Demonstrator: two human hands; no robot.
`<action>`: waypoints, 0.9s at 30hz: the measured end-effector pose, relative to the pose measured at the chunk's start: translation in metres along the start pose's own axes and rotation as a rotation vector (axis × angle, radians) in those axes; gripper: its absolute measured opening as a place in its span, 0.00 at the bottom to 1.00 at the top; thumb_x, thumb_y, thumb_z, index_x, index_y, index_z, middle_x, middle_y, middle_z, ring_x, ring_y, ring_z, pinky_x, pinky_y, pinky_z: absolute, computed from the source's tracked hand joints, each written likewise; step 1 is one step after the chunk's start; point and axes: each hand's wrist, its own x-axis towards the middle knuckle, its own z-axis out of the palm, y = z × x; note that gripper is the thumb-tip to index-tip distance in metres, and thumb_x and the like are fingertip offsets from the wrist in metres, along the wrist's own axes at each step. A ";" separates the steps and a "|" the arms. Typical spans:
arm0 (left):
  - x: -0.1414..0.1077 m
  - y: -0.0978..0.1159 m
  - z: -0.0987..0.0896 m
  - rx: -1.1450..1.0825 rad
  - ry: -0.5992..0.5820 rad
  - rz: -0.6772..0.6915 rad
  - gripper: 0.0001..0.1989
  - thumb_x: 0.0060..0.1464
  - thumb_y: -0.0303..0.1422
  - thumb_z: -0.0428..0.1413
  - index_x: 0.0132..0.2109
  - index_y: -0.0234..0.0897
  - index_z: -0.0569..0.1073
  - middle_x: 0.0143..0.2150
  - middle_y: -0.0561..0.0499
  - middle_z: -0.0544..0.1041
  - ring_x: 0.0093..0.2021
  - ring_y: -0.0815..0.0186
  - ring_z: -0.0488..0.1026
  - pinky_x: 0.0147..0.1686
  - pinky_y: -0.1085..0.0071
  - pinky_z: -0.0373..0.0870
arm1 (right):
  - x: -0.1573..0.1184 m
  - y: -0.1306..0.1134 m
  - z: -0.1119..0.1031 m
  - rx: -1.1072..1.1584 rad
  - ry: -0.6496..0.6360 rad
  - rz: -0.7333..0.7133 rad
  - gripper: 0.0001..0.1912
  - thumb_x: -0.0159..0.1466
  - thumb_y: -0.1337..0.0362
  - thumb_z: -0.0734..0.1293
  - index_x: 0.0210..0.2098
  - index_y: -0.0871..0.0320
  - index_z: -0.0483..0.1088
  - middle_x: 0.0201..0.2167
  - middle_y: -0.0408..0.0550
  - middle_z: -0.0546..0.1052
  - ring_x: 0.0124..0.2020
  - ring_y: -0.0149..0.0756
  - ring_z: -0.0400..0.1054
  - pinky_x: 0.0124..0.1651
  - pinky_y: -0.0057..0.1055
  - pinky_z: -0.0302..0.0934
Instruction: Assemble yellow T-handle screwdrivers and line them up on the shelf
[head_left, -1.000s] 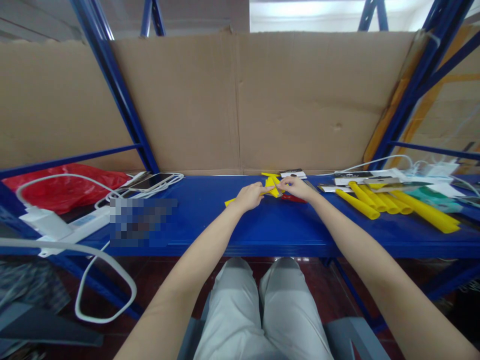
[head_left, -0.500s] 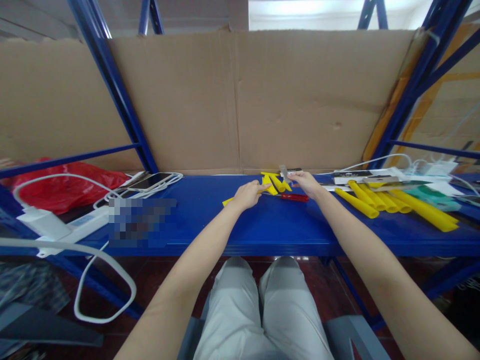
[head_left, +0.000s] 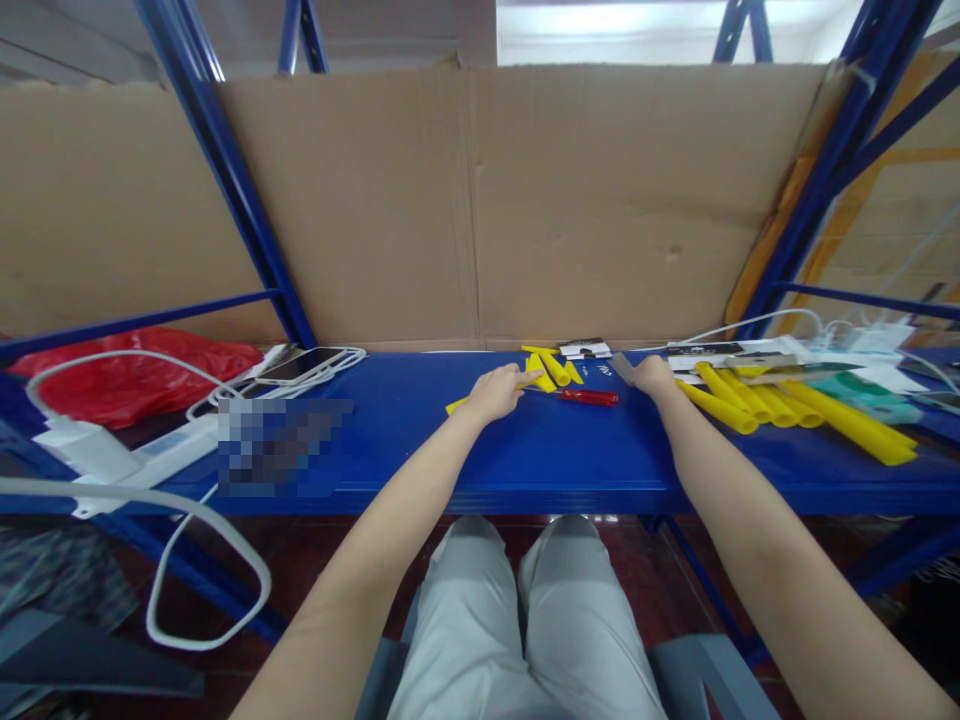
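Note:
My left hand (head_left: pixel 495 393) rests on the blue bench with its index finger stretched forward and the other fingers curled. The end of a yellow tube (head_left: pixel 455 405) shows at its left; the rest is hidden under the closed fingers. Just right of it are cut yellow pieces (head_left: pixel 557 370) and a screwdriver with a red handle (head_left: pixel 590 397), its thin shaft pointing toward that hand. Farther right, my right hand (head_left: pixel 654 375) is closed on a flat grey metal blade (head_left: pixel 622 368), which points up and left. The blade's held end is hidden.
At right lie several yellow tubes (head_left: pixel 727 395), long metal blades (head_left: pixel 810 372) and a green item (head_left: pixel 862 397). A black-and-white packet (head_left: pixel 585 349) lies by the cardboard wall (head_left: pixel 480 210). At left are a phone (head_left: pixel 300 364), red plastic bag (head_left: pixel 142 370) and white power strip (head_left: pixel 165 450).
My right hand has moved right with the metal blade, away from the yellow pieces, uncovering the packet and small white marks on the bench. My left hand has stayed in place.

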 end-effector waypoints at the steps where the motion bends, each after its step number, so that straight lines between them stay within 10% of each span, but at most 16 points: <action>1: 0.000 0.000 0.000 0.001 -0.001 0.002 0.25 0.60 0.29 0.50 0.63 0.51 0.63 0.48 0.48 0.71 0.47 0.62 0.72 0.46 0.70 0.67 | -0.002 -0.002 -0.001 -0.020 -0.008 0.026 0.28 0.61 0.48 0.62 0.43 0.70 0.75 0.40 0.70 0.77 0.46 0.55 0.72 0.45 0.39 0.66; 27: 0.000 0.001 0.001 0.032 -0.014 0.046 0.25 0.60 0.30 0.51 0.63 0.51 0.63 0.46 0.49 0.72 0.46 0.63 0.72 0.45 0.71 0.66 | -0.015 -0.026 0.000 -0.169 -0.055 0.042 0.19 0.64 0.64 0.62 0.49 0.70 0.71 0.48 0.71 0.73 0.52 0.49 0.69 0.50 0.36 0.63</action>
